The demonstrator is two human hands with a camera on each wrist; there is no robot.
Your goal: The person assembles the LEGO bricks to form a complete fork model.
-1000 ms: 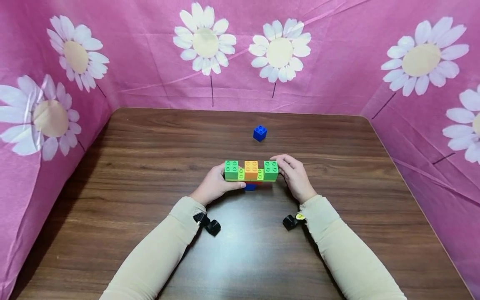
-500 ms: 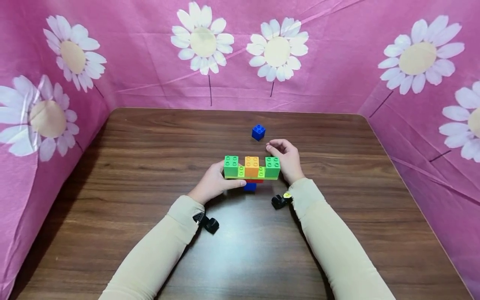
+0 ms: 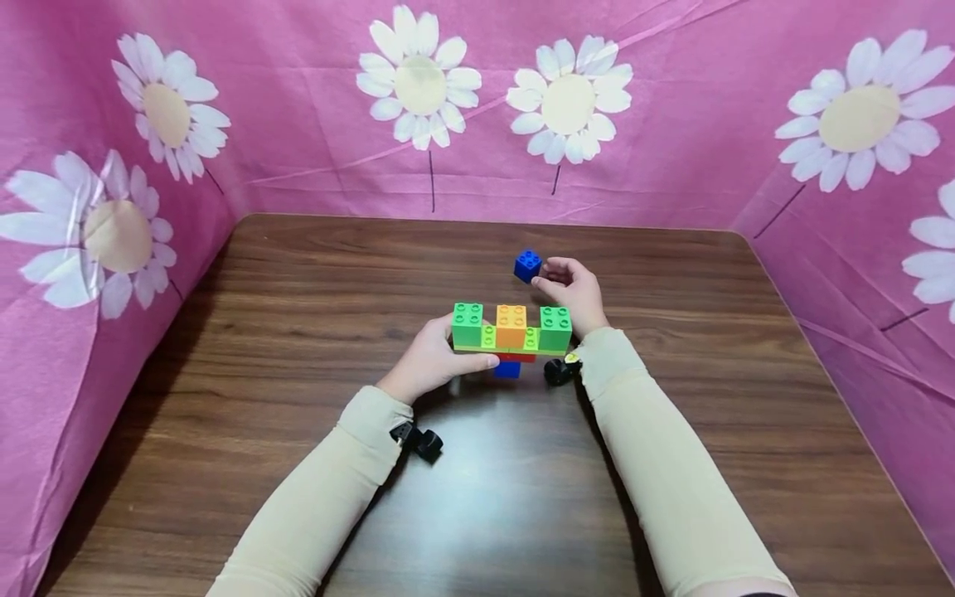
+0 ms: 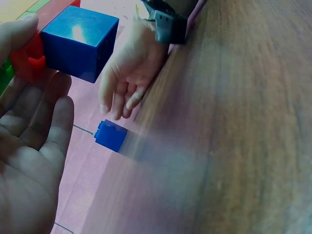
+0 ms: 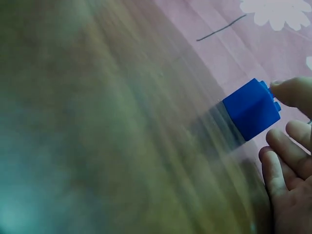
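Observation:
My left hand (image 3: 427, 358) grips a toy brick build (image 3: 511, 327) over the table, thumb across its near side. Green bricks cap both ends and an orange one the middle, on a lime base. Beneath are a red piece and a blue brick (image 4: 78, 41), seen large in the left wrist view. Farther back, a loose blue brick (image 3: 527, 266) with studs up stands on the table. My right hand (image 3: 578, 292) is just right of it, thumb and fingers parted. The right wrist view shows the thumb (image 5: 291, 93) right at the studs of that brick.
The brown wood-grain table (image 3: 358, 274) ends at a pink cloth backdrop (image 3: 298, 149) printed with large white daisies, which rises along the back and both sides. A black wrist device (image 3: 418, 442) is strapped at the left cuff, another (image 3: 561, 370) at the right.
My right hand has left the build's right end and gone back to the loose blue brick. My left hand still holds the build, now slightly higher in view.

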